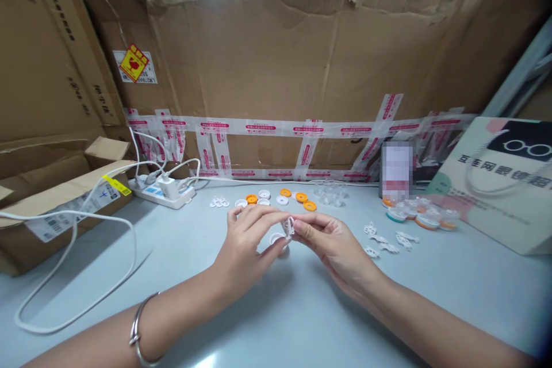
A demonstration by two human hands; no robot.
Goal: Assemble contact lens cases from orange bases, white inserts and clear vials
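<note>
My left hand [250, 241] and my right hand [334, 241] meet over the middle of the table, both pinching one small white plastic part [288, 226] between thumbs and fingertips. Just below it, partly hidden by my left fingers, a round white piece [276, 238] rests on the table. Behind my hands lie orange rings [309, 206] and white discs [282, 200]. Small white triangular pieces [219, 202] are grouped to their left. Clear plastic pieces [332, 194] stand behind on the right. Several flat white parts [388, 248] lie right of my right hand.
An open cardboard box [64, 207] stands at the left, beside a power strip [166, 192] with white cables. At the right are clear-domed pieces with coloured bases [426, 217], a blurred upright device [395, 169] and a printed bag [495, 184]. Large cardboard [267, 69] walls the back.
</note>
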